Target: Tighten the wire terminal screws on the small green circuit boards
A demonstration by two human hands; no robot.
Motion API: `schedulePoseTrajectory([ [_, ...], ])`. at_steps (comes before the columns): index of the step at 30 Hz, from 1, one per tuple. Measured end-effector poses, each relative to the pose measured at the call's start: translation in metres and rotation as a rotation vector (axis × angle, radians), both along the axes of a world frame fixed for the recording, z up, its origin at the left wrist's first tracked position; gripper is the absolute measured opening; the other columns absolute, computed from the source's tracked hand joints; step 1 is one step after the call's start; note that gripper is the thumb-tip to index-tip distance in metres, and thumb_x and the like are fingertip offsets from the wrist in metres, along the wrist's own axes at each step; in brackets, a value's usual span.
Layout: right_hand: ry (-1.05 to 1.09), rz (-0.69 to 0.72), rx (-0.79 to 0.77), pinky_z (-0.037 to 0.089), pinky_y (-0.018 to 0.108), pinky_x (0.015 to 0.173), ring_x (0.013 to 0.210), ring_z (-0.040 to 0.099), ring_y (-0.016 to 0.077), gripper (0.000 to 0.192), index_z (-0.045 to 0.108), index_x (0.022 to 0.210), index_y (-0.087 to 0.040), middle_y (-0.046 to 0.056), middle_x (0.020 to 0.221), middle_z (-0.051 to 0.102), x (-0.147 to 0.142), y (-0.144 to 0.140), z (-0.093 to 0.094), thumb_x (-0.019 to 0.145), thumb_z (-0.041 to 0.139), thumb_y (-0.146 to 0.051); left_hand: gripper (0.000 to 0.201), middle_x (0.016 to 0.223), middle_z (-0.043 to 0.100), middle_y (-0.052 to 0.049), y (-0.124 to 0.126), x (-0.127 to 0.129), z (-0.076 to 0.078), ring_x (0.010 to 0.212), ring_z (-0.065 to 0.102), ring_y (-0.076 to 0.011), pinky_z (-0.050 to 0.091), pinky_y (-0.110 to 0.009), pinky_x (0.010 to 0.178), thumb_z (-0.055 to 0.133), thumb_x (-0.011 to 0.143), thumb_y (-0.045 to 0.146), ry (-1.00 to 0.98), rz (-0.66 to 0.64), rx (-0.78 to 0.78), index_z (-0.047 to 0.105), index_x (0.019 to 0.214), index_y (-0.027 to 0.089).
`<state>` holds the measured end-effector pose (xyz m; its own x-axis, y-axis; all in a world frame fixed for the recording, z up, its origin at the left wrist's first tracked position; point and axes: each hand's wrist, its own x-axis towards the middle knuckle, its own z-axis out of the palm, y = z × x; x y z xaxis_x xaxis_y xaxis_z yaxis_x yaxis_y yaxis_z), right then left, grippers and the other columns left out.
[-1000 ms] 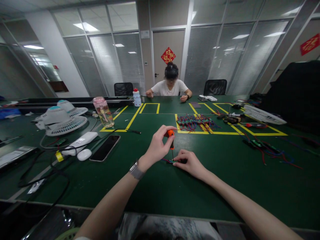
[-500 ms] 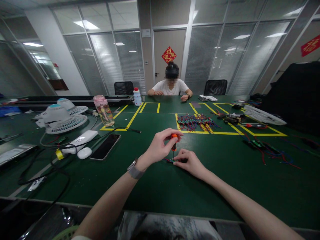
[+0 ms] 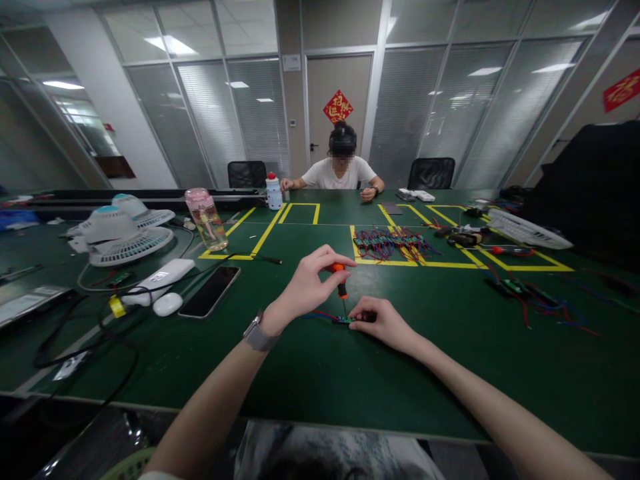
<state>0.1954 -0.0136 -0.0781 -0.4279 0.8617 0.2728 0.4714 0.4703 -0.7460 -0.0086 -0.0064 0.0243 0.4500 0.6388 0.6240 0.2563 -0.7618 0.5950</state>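
- My left hand [image 3: 305, 287] is closed around a small orange-handled screwdriver [image 3: 341, 277], which I hold upright with its thin shaft pointing down onto a small green circuit board with red and blue wires [image 3: 343, 320].
- That board lies flat on the green table mat [image 3: 350, 380], just in front of me, between my two hands.
- My right hand [image 3: 383, 322] rests on the mat with its fingers pinched together on the board's right end, holding it steady.
- I judge the step in hand to be driving a screw on the board; the next move calls for small twists with the tip kept seated.
- Both forearms reach forward and converge, the left wrist raised, the right low.
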Motion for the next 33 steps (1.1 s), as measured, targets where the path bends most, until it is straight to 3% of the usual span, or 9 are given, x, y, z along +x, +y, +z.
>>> schedulePoseTrajectory([
  [5,0.015,0.006,0.003,0.045,0.026,0.064,0.069,0.057,0.0153,0.008,0.074,0.08,-0.017,0.002,0.075,0.061,0.0,0.0,-0.001,0.076,0.073,-0.023,0.02,0.098,0.064,-0.007,-0.001,0.002,-0.002,0.091,0.061,-0.0166,0.05,-0.029,0.083,0.049,0.092,0.018,-0.046,-0.142,-0.146,0.061,0.107,0.015],
  [9,0.004,-0.005,0.014,0.046,0.027,0.064,0.069,0.057,0.0155,0.008,0.074,0.08,-0.018,0.002,0.075,0.061,0.0,0.0,-0.001,0.075,0.073,-0.024,0.014,0.097,0.06,-0.006,-0.001,0.009,-0.009,0.091,0.059,-0.0161,0.05,-0.027,0.08,0.06,0.087,0.025,-0.144,-0.035,-0.083,0.067,0.096,0.016],
  [12,-0.002,-0.014,0.016,0.046,0.027,0.064,0.069,0.057,0.0157,0.009,0.074,0.081,-0.018,0.002,0.076,0.061,0.0,0.0,-0.002,0.076,0.073,-0.025,0.014,0.09,0.055,-0.004,-0.001,0.012,-0.012,0.078,0.057,-0.0129,0.05,-0.023,0.068,0.063,0.085,0.026,-0.205,-0.002,-0.113,0.069,0.094,0.016],
  [16,0.011,-0.026,0.015,0.045,0.027,0.064,0.069,0.057,0.0157,0.009,0.074,0.08,-0.017,0.002,0.075,0.061,-0.001,-0.001,-0.002,0.075,0.073,-0.024,0.021,0.093,0.06,-0.006,-0.002,0.014,-0.013,0.086,0.061,-0.0152,0.051,-0.027,0.077,0.052,0.092,0.023,-0.22,-0.138,-0.221,0.061,0.11,0.015],
  [19,0.018,-0.03,0.004,0.045,0.027,0.063,0.069,0.057,0.0154,0.008,0.074,0.08,-0.017,0.002,0.074,0.061,-0.001,-0.001,-0.002,0.074,0.073,-0.023,0.021,0.099,0.063,-0.009,-0.003,0.014,-0.012,0.093,0.062,-0.017,0.051,-0.028,0.08,0.043,0.096,0.023,-0.187,-0.218,-0.269,0.056,0.111,0.014],
  [24,0.024,-0.039,0.003,0.045,0.027,0.065,0.07,0.057,0.0157,0.008,0.074,0.08,-0.016,0.002,0.075,0.061,-0.002,-0.001,-0.003,0.074,0.074,-0.022,0.017,0.099,0.058,-0.007,-0.004,0.012,-0.011,0.095,0.057,-0.0171,0.046,-0.03,0.086,0.051,0.093,0.025,-0.114,0.046,-0.012,0.064,0.1,0.017],
  [26,0.02,-0.041,0.006,0.045,0.027,0.065,0.07,0.057,0.0155,0.007,0.074,0.079,-0.017,0.002,0.075,0.061,-0.002,-0.001,-0.003,0.074,0.074,-0.021,0.016,0.097,0.057,-0.006,-0.004,0.011,-0.011,0.092,0.057,-0.017,0.046,-0.03,0.085,0.055,0.091,0.025,-0.106,0.061,0.018,0.066,0.1,0.017],
  [30,0.023,-0.033,0.001,0.045,0.027,0.064,0.07,0.057,0.0156,0.007,0.074,0.079,-0.017,0.002,0.075,0.061,-0.002,-0.002,-0.003,0.074,0.074,-0.022,0.022,0.098,0.06,-0.007,-0.004,0.012,-0.008,0.09,0.061,-0.0163,0.05,-0.028,0.078,0.047,0.094,0.021,-0.111,-0.098,-0.115,0.062,0.11,0.017],
  [33,0.023,-0.034,0.003,0.045,0.027,0.064,0.07,0.057,0.0158,0.007,0.074,0.079,-0.017,0.002,0.074,0.061,-0.002,-0.001,-0.002,0.074,0.074,-0.023,0.026,0.103,0.064,-0.009,-0.006,0.012,-0.005,0.095,0.063,-0.018,0.053,-0.03,0.082,0.043,0.095,0.019,-0.137,-0.211,-0.219,0.059,0.115,0.016],
])
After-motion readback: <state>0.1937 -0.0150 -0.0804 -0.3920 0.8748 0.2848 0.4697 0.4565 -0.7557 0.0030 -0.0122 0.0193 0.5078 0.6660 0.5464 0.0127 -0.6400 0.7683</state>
